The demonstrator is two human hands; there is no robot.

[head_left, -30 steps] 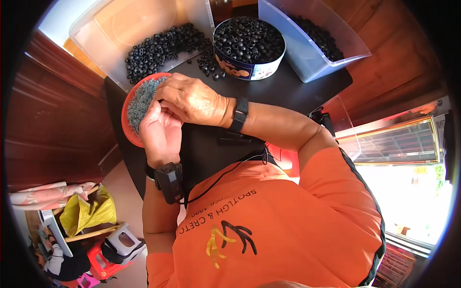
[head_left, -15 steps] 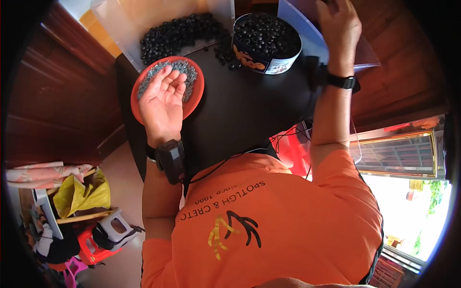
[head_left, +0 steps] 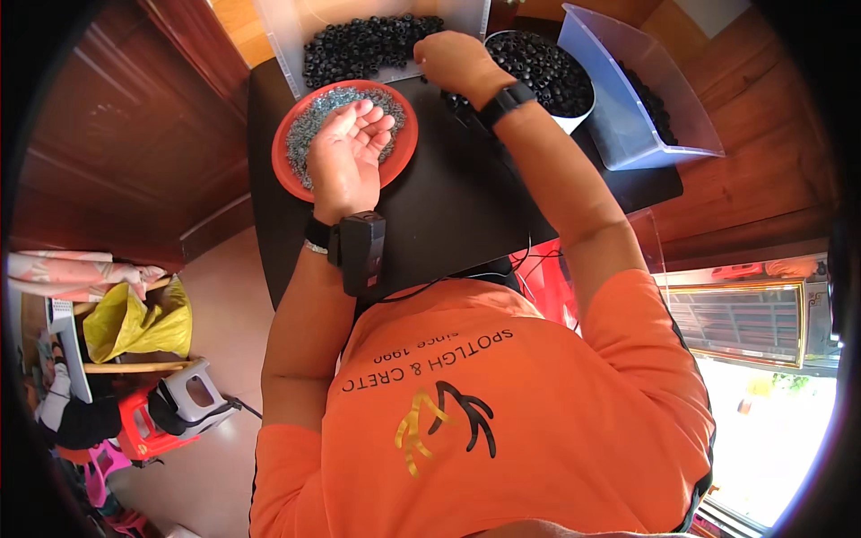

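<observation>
My left hand (head_left: 345, 166) is palm up over a red-orange round dish (head_left: 408, 148) heaped with small shiny metal pieces (head_left: 309, 125). Its fingers are loosely curled, with the thumb close to the index finger, and nothing shows on the bare palm. My right hand (head_left: 462, 67) is palm down with curled fingers at the right end of a pile of small black ring-like parts (head_left: 368, 49). That pile lies in a clear plastic bin (head_left: 287, 45). The right fingertips are turned away, so anything between them is hidden.
A round tub (head_left: 578, 119) full of black parts stands right of my right hand. Further right, a bluish clear bin (head_left: 619, 134) lies tilted with more black parts inside. All rest on a dark table (head_left: 430, 206). Cables run by its front edge. A yellow bag (head_left: 143, 323) is at left.
My right hand has swung left from the bluish bin, past the tub, to the black pile. The left hand stays over the dish. The whole view has shifted slightly.
</observation>
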